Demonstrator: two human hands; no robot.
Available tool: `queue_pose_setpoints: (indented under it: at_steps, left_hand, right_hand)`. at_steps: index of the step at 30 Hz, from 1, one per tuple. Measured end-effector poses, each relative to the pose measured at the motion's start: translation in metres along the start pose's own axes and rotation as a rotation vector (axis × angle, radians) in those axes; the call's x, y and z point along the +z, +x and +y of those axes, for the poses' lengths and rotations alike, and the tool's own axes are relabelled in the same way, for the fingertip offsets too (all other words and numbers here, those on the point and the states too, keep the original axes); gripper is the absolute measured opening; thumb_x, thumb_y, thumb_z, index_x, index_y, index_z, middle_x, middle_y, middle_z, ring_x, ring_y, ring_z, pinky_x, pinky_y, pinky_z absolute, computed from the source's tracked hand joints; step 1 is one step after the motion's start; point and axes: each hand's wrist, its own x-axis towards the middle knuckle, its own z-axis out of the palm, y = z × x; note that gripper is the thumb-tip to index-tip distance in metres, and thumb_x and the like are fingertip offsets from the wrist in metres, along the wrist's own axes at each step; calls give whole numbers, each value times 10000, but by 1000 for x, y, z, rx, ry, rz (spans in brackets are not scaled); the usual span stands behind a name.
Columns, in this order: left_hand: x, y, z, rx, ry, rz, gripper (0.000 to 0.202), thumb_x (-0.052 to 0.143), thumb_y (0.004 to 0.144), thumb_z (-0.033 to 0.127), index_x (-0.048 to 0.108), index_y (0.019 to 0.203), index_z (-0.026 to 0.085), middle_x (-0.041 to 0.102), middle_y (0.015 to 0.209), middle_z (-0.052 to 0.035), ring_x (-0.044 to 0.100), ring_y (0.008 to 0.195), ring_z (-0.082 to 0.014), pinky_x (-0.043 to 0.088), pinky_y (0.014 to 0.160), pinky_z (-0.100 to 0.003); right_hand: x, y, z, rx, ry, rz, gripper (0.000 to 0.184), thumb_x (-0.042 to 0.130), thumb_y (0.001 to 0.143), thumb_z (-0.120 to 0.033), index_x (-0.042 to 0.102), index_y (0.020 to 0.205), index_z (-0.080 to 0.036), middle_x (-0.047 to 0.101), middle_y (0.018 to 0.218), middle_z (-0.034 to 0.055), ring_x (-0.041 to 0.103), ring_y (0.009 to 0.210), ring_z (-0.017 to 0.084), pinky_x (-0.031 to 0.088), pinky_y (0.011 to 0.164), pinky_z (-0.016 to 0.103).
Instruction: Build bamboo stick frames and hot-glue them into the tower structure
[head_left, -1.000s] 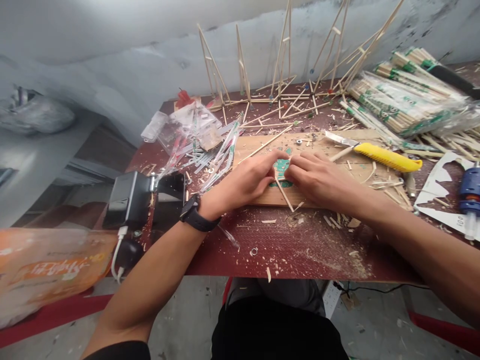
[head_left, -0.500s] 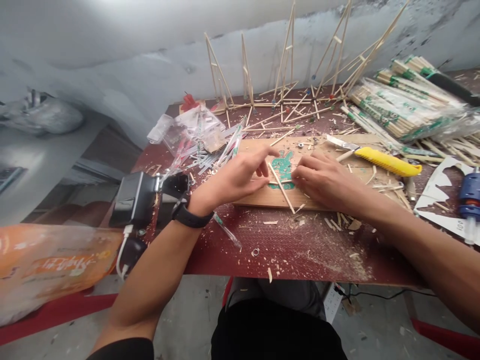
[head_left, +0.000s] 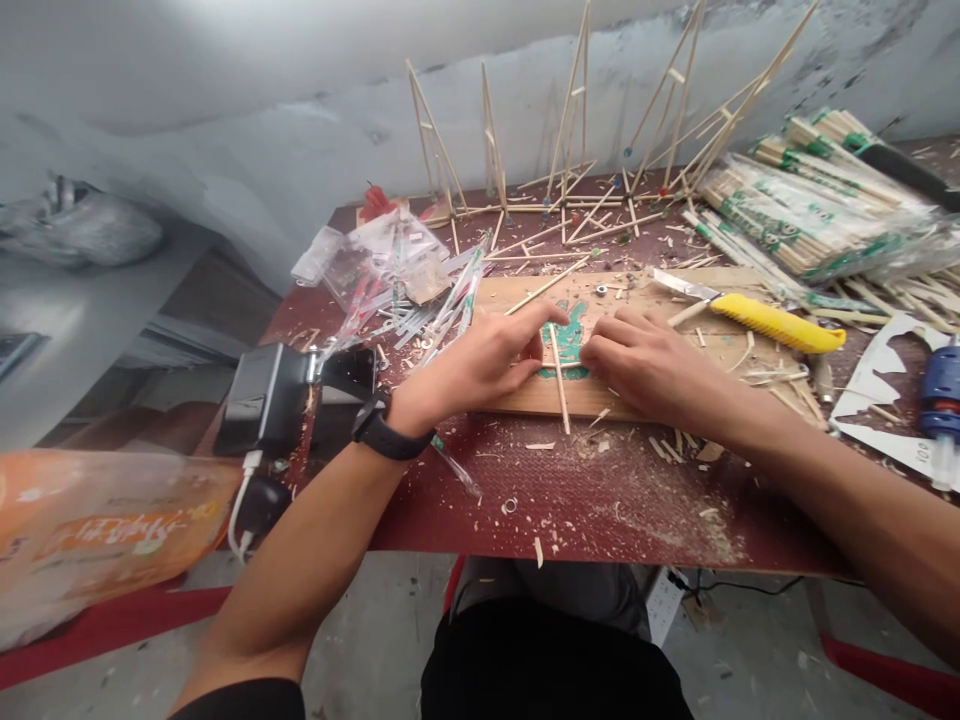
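Two thin wooden sticks cross over a green patch (head_left: 576,325) on the wooden board (head_left: 499,405). One, the upright stick (head_left: 563,405), points toward me and overhangs the board's near edge. The crosswise stick (head_left: 568,366) runs between my hands. My left hand (head_left: 495,355), wearing a black wristband (head_left: 386,428), has its thumb and a curled finger closed at the crosswise stick's left end, while its index finger arches above. With fingers bunched, my right hand (head_left: 634,355) grips that stick's right end; its fingertips hide the end.
A yellow-handled knife (head_left: 776,322) lies right of my hands. Bundled chopsticks (head_left: 802,215) are heaped at the back right, near stick frames (head_left: 570,120) along the wall. Plastic wrappers (head_left: 394,265) lie left, with a black device (head_left: 262,400) nearer. A blue tool (head_left: 941,395) sits far right.
The upright stick has swung from a slant to nearly straight toward me. My left hand has shifted slightly, uncovering more of a stick behind it. My right hand has barely moved.
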Motion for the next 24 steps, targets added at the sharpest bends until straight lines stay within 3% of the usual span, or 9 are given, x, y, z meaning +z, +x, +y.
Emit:
queue_pose_setpoints:
  at_steps: [14,18,24]
  left_hand:
    - [8,2,-3,33,-36,18,480,571,893,-1,578,1346,158,732,900,6,700,803,-130,542,773,-260]
    - [5,1,-3,28,6,27,473,553,909,5,582,1353,164,729,890,0,696,806,-141,554,803,-283]
    - [-4,-3,-1,10,46,36,490,558,932,37,549,1408,154,731,916,-15,700,832,-152,554,815,-291]
  right_hand:
    - [-2,1,-2,19,-39,-31,226,496,1090,-125,706,1011,-147,720,1017,146,543,926,273,381,837,392]
    - [-5,-1,2,100,-18,-45,247,484,1095,-157,699,976,-187,725,993,133,538,946,274,367,840,393]
    - [-7,-3,4,131,-16,-31,251,494,1106,-208,742,1073,-179,748,1075,146,555,1004,287,395,908,427]
